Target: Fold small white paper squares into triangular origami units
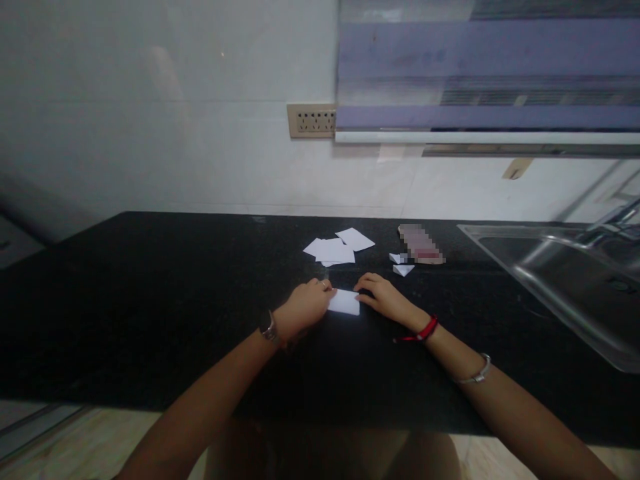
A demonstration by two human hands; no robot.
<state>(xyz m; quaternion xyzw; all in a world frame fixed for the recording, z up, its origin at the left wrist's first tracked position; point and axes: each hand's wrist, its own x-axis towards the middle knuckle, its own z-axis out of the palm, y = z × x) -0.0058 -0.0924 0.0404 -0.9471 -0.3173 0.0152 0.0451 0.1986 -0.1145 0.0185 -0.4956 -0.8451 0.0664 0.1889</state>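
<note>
The paper (345, 303) is lying on the counter (150, 300), between the left hand (309, 300) and the right hand (384, 297), its longer side seemingly running crosswise from one to the other. The left hand is holding its left end, thumb and fingers overlapping the edge. The right hand is touching its right edge; whether that grip is pinching or merely resting, I cannot tell. Neither hand is sitting clearly nearer. Loose sheets (335, 251) are lying just beyond.
</note>
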